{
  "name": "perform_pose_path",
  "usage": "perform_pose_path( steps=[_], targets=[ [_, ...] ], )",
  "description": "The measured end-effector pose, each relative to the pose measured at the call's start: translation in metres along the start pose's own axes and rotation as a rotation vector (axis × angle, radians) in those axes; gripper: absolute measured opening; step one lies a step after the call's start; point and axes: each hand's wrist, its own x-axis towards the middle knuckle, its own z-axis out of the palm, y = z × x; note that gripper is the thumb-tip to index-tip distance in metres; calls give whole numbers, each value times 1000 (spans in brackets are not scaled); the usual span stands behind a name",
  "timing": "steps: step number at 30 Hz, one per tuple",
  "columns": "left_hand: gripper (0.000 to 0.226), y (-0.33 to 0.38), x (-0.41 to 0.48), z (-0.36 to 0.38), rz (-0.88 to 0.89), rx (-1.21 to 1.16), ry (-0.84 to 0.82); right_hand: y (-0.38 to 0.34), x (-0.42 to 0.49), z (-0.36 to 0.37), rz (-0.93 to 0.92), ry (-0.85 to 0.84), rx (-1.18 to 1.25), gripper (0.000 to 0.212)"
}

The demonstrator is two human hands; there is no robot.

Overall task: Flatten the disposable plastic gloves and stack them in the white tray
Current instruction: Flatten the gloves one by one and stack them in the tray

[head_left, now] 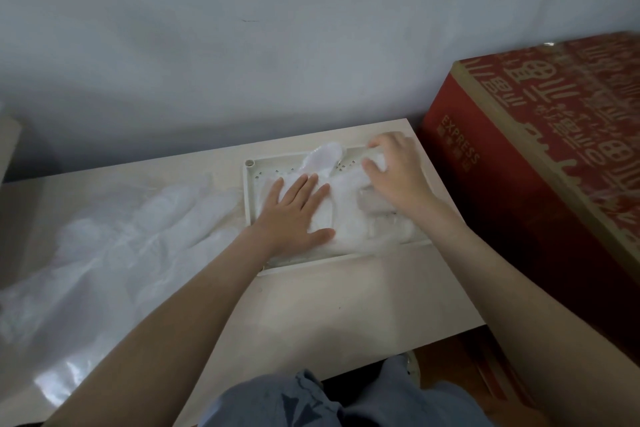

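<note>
Behind everything in front of you stands the plain grey-white wall (277,28). Below it runs the pale beige rectangular surface (329,295), its far edge against the wall. To your right, just beside the surface, stands a big red cardboard box with gold print (554,149), taller than the surface. On the left part of the surface lies a wide loose heap of clear disposable plastic gloves (121,236), crumpled and overlapping, reaching to the left wall of the tray. The shallow white rectangular plastic tray (252,194) sits at the far right of the surface, near the box. Inside it lies a stack of clear plastic gloves (349,204), with one glove end rising over the far rim. Your left hand (294,211) lies flat on that stack, fingers straight and close together, thumb spread toward you, pressing the plastic down. Your right hand (394,173) rests on the stack at the tray's far right corner, fingers bent; you cannot tell whether they pinch the plastic or only touch it
</note>
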Motion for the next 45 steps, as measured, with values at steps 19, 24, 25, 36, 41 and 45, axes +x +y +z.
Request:
perform_pose_path(
  steps=[19, 24, 25, 36, 41, 45],
  targets=[
    [95, 2, -7, -15, 14, -42, -20, -2, -46, 14, 117, -609, -425, 74],
    [88, 1, -31, -36, 64, -207, 179, -29, -43, -4, 11, -509, -354, 71],
    [85, -3, -39, -40, 51, -238, 229, -36, -42, -7, -24, -497, -358, 71],
    [53, -80, -178, -20, -660, -267, 351, -119, -56, -9, -224, -678, -225, 67],
    [59, -93, -209, -10, -663, -186, 102, -140, -63, -2, -239, -734, -227, 62],
    [32, -96, -212, -9, -661, -277, 167, -144, -66, -5, -212, -760, -214, 59]
  ],
)
